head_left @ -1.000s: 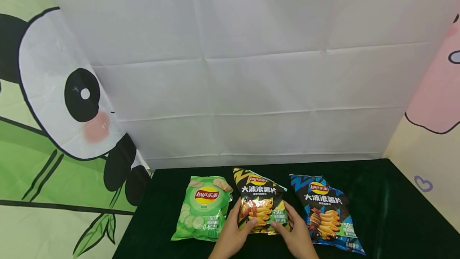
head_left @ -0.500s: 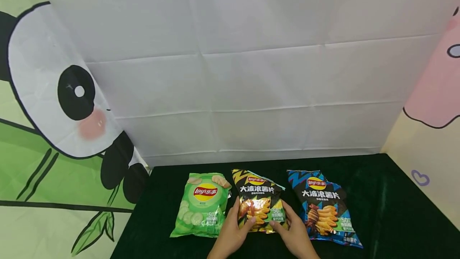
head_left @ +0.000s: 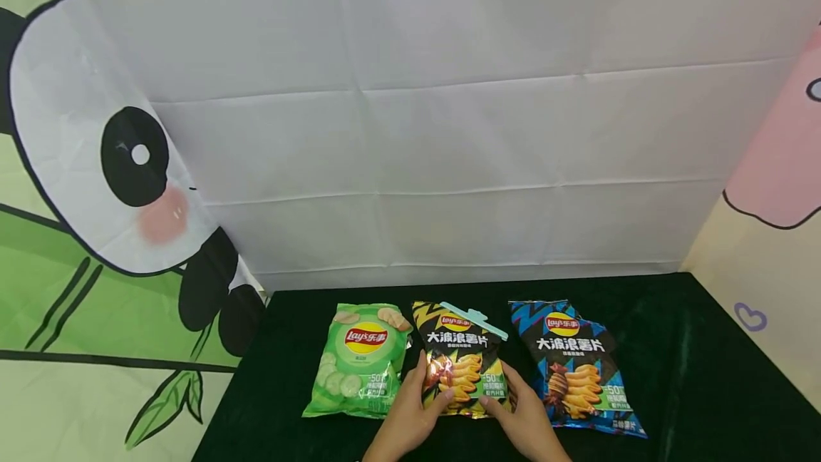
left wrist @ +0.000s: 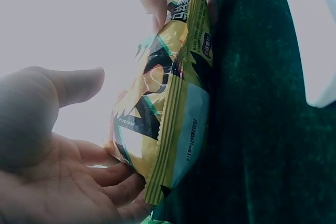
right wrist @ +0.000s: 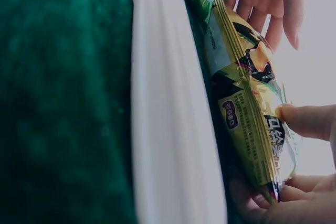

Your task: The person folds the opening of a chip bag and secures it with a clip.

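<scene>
A yellow-and-black bag of potato chips (head_left: 452, 366) stands between my two hands in the middle of the dark green cloth. A pale blue-green bag clip (head_left: 474, 319) lies slantwise across its top right corner. My left hand (head_left: 410, 412) holds the bag's left side, its thumb over the front. In the left wrist view, its fingers (left wrist: 123, 182) lie along the bag's bottom edge. My right hand (head_left: 522, 416) grips the lower right side, and the right wrist view shows its thumb (right wrist: 310, 120) pressing the front with fingers curled behind.
A green bag of chips (head_left: 360, 362) lies just left of my left hand. To the right lies a blue-and-black bag of chips (head_left: 580, 373). A white cloth wall (head_left: 410, 162) rises behind the table (head_left: 725, 376). A long white shape (right wrist: 168, 103) sits close to the right wrist camera.
The yellow bag's top right edge has turned toward the head camera, so the clip shows broad where only a thin pale strip did. Both hands keep their places; the head view shifts slightly.
</scene>
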Tool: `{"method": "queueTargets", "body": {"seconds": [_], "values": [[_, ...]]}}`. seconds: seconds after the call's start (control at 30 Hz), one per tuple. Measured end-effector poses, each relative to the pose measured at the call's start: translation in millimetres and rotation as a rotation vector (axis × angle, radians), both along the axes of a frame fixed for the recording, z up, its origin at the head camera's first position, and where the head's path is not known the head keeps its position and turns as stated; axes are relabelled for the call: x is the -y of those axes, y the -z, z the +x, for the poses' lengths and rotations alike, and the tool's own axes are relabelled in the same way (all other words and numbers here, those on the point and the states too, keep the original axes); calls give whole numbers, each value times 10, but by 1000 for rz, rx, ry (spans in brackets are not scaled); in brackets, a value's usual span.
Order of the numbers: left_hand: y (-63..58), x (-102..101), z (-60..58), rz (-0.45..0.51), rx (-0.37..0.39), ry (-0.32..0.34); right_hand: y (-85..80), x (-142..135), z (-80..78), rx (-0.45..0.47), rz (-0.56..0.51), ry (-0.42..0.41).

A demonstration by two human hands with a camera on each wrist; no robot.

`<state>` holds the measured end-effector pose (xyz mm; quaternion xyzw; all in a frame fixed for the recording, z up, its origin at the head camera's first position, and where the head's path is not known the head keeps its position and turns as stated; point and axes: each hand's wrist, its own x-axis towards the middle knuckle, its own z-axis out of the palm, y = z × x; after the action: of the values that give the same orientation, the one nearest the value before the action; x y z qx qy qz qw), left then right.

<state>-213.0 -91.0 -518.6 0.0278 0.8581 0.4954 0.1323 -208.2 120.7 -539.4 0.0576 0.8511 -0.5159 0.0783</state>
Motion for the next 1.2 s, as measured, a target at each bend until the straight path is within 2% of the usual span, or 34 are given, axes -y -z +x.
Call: {"method": "queueTargets", "body": {"seconds": [0.27,0.43,0.73,0.93,1.2], "values": [[1,22,20,-7,17,18,-3,3,17,14,28,19],[-35,27,50,-4,29,-10,-95,-7,37,2,-14,29],[-165,20,93,-11,-84,-27,-255,-17,79,-34,-33,56],[-244,-34,90,-7,-111,-34,-364,-63,143,-63,-51,62],[-338,-88,116,-3,-145,24,-447,-171,187,-81,-44,62]]}}
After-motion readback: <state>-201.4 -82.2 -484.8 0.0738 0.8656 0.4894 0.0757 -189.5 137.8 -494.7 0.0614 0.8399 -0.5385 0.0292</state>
